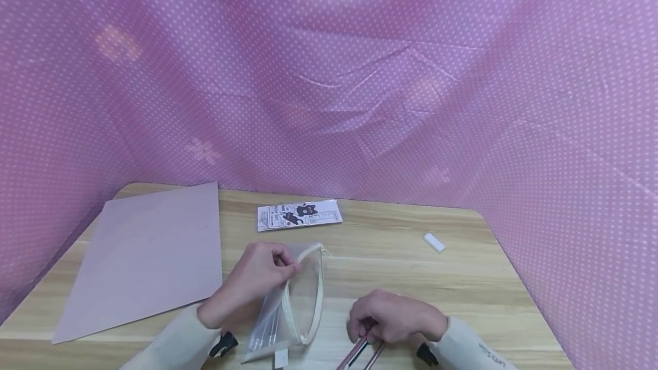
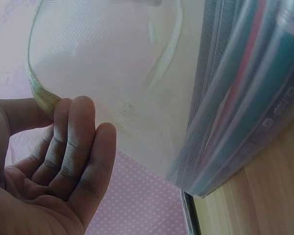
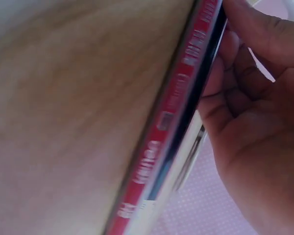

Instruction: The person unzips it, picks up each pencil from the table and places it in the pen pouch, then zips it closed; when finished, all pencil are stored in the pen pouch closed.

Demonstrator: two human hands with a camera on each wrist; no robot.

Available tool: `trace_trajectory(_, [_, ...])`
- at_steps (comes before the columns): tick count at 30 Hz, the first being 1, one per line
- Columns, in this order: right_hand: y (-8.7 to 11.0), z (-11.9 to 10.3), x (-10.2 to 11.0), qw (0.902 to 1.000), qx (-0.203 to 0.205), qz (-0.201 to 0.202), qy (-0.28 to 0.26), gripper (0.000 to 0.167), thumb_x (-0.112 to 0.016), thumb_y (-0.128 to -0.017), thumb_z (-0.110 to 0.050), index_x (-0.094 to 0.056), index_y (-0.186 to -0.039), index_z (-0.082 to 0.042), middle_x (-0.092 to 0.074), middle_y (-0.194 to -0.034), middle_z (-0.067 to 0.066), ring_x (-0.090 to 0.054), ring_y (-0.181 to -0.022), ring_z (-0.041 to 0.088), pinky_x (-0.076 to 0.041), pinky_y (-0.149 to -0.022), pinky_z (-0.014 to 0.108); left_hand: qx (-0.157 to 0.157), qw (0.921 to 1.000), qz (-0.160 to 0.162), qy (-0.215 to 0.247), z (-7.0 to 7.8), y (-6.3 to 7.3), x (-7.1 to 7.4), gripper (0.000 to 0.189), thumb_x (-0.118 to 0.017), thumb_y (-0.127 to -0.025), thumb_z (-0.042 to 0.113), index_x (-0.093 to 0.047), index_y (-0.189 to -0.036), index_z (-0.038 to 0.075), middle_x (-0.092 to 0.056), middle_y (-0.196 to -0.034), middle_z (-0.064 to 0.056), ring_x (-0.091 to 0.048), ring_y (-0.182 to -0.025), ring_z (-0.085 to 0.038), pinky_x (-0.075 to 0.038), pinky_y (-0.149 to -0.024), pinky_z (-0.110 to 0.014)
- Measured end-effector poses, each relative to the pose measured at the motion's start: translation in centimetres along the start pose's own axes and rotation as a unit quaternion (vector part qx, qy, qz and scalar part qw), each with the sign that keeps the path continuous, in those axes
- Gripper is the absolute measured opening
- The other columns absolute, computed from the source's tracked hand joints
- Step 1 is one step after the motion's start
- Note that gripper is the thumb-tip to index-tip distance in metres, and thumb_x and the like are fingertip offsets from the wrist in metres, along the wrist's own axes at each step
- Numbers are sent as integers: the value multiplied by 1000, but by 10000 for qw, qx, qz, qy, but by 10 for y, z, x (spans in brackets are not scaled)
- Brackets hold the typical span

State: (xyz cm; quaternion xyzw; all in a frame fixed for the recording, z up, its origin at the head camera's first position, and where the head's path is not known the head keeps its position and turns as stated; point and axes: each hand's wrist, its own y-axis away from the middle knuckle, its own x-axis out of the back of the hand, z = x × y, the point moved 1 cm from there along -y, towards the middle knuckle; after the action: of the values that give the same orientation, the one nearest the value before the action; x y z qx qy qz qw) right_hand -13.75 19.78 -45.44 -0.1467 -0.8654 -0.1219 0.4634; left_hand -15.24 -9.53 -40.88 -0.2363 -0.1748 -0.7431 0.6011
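A translucent mesh pouch [image 1: 268, 320] with a cream zip stands open-mouthed near the table's front edge. My left hand [image 1: 264, 273] pinches one side of its zip rim between thumb and fingers. Through the mesh, in the left wrist view, several teal pencils [image 2: 240, 103] lie along the bottom, one red strip among them. To the right of the pouch, my right hand [image 1: 388, 317] grips a few pencils [image 1: 353, 354] low over the table. The right wrist view shows a red pencil [image 3: 161, 120] with silver lettering and a dark one beside it.
A ruler set [image 1: 300, 215] in a cat-print packet lies behind the pouch. A white eraser [image 1: 434, 242] rests at the right. On the left is a large pale sheet [image 1: 149, 261]. Pink dotted cloth [image 1: 360, 101] hangs around the wooden table [image 1: 380, 256].
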Motion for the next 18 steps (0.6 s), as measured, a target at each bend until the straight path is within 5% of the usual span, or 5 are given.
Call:
trace_trajectory(12, [-5, -4, 3, 9994, -133, -84, 307, 43, -64, -65, 16, -69, -88, -20, -68, -83, -12, -53, -78, -11, -46, -70, 3, -9, 10000, 44, -32, -1, 0, 0, 13, -80, -84, 22, -73, -75, 16, -66, -63, 5, -59, -57, -12, -51, -54, -25])
trace_trajectory(18, [-7, -4, 13, 9991, -291, 274, 165, 39, -68, -78, 10, -75, -103, -20, -71, -89, -12, -58, -81, -11, -49, -73, 6, -40, 10000, 44, -22, -1, 0, 0, 13, -80, -85, 22, -73, -75, 16, -65, -62, 5, -59, -57, -12, -51, -54, -25])
